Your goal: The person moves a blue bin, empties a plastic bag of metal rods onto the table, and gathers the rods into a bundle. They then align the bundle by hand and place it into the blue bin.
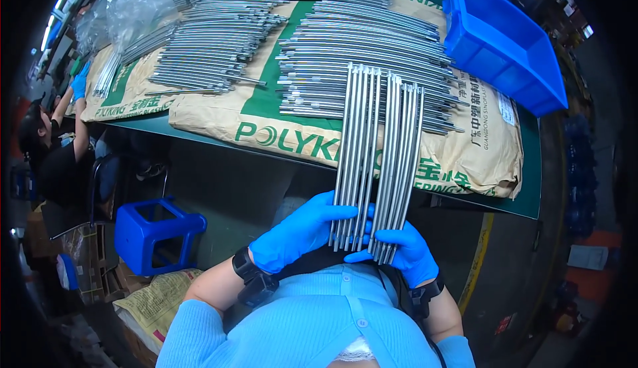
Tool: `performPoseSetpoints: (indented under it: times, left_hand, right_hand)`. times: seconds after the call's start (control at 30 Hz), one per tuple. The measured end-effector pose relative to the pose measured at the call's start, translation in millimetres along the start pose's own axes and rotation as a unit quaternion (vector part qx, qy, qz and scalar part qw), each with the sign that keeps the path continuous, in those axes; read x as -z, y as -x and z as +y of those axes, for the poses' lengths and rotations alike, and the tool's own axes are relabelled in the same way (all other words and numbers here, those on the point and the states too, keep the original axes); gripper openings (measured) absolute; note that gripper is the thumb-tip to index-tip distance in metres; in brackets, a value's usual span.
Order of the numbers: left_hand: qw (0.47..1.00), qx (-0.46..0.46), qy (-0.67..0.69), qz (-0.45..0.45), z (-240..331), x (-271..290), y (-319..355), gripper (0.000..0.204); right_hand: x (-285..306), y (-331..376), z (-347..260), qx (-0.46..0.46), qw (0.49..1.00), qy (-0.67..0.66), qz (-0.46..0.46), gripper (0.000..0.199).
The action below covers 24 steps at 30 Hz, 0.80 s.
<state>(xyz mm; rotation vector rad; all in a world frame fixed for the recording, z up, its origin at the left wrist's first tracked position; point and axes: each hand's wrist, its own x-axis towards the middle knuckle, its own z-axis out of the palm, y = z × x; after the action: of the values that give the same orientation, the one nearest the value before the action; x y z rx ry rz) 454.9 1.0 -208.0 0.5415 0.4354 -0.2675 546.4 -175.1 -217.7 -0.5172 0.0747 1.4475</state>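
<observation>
Sitting far left, a co-worker (50, 149) in dark top, blue-gloved hand (80, 81) raised to the table edge. Just right of that and lower, a blue plastic stool (158, 232) on the floor, w/ a tan sack (149, 301) beside it. On the green table (531, 188): clear plastic bags (126, 9) at far left-top, then two printed tan sacks (219, 112) as underlay, w/ piles of thin metal rods (212, 46) lying crosswise, a bigger pile (359, 56) toward centre.

Centre-bottom: left hand (299, 232), blue glove, fingers curled & clamped on lower end of one flat fan of steel rods (357, 162), thumb across the front. Right next to it, right hand (405, 252), also blue-gloved, fingers closed round the lower end of a second fan of rods (399, 169), thumb in front. Both bundles upright, side by side, nearly touching, tops over the table's rod pile, bottoms near the chest. Black wrist straps on both forearms; light-blue knit sleeves below.

Far right-top: blue plastic bin (502, 39), tilted, resting on sack corner & table.
</observation>
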Motion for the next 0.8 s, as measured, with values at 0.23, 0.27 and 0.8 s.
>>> performPoseSetpoints:
  times: [0.23,0.27,0.8]
  left_hand:
    - [0.999,0.024,-0.022,0.025,0,-14,-14,0.038]
    - [0.998,0.012,-0.052,0.021,0,-17,-16,0.037]
    - [0.994,-0.009,-0.026,0.109,9,-31,4,0.032]
  right_hand:
    - [3,0,1,0.004,0.997,0.048,0.053,0.055]
    - [2,1,1,0.003,0.997,0.049,0.061,0.053]
    - [-16,25,-10,0.038,0.986,0.068,0.149,0.045]
